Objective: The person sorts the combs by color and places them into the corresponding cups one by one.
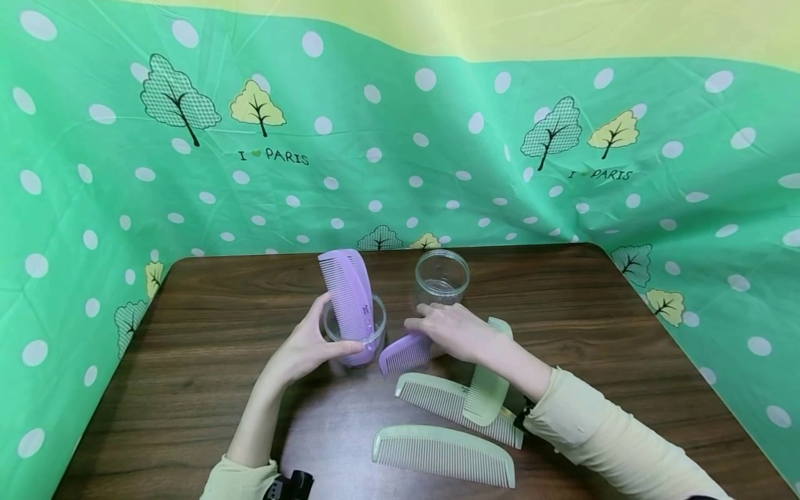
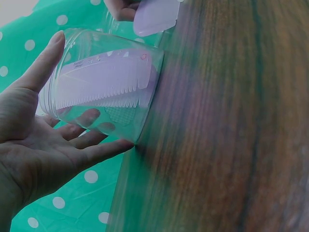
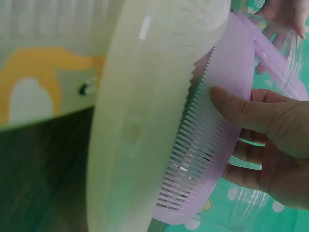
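My left hand (image 1: 306,347) holds a clear jar (image 1: 382,319) at the left, thumb on its near side and fingers behind. Overlapping purple combs (image 1: 356,298) stand tilted in that jar, their tops above the rim. In the left wrist view the jar's base touches the table. My right hand (image 1: 459,330) pinches another purple comb (image 1: 403,354) between thumb and fingers, just right of the jar. The right wrist view shows the thumb on this comb's (image 3: 236,63) face. A pale green comb (image 1: 490,396) lies below the right wrist, across a second green comb (image 1: 431,394).
A second clear jar (image 1: 465,274) stands at the table's back, just beyond my right hand. A third green comb (image 1: 444,451) lies nearest me on the brown wooden table (image 1: 187,375). Green dotted cloth (image 1: 375,125) hangs behind and at the sides.
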Available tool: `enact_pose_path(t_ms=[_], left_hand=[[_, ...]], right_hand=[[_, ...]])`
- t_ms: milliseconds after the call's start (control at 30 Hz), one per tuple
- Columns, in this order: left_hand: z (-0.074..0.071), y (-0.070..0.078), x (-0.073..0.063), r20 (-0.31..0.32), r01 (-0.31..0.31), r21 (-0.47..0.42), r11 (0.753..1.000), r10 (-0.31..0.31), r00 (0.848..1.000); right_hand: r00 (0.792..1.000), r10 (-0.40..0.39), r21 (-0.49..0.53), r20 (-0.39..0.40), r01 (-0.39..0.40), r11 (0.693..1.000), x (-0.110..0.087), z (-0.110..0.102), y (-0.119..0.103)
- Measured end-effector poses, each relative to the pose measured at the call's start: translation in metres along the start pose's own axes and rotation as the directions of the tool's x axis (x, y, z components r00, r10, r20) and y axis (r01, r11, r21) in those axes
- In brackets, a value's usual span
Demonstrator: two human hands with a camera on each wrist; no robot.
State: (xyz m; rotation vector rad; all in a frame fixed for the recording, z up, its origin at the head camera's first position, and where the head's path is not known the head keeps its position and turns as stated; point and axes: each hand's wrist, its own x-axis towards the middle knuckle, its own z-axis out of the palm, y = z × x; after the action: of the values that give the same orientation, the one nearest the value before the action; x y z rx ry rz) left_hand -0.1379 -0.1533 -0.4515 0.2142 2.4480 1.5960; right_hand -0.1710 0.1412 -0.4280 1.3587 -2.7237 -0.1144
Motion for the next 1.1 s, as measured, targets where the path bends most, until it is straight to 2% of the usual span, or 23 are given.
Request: enact_pose_path(t_ms=[133, 533, 800, 1100], left_hand=[[0.001, -0.001, 0.0, -0.004, 0.007, 0.003, 1.0, -0.007, 1.0], [0.0, 0.0, 0.0, 0.001, 0.007, 0.012, 1.0, -0.007, 1.0], [0.0, 0.0, 0.001, 0.002, -0.003, 0.01, 1.0, 0.003, 1.0], [0.0, -0.001, 0.001, 0.002, -0.008, 0.003, 1.0, 0.008, 1.0]], right_hand=[[1.0, 0.005, 0.009, 0.01, -0.005, 1.0, 0.0, -0.005, 0.001], [0.992, 0.012, 0.098, 0.128, -0.025, 0.995, -0.001, -0.022, 0.001], [0.99, -0.012, 0.111, 0.139, -0.004, 0.994, -0.003, -0.029, 0.001], [0.991, 0.009, 0.131, 0.135, -0.027, 0.991, -0.011, -0.042, 0.003]])
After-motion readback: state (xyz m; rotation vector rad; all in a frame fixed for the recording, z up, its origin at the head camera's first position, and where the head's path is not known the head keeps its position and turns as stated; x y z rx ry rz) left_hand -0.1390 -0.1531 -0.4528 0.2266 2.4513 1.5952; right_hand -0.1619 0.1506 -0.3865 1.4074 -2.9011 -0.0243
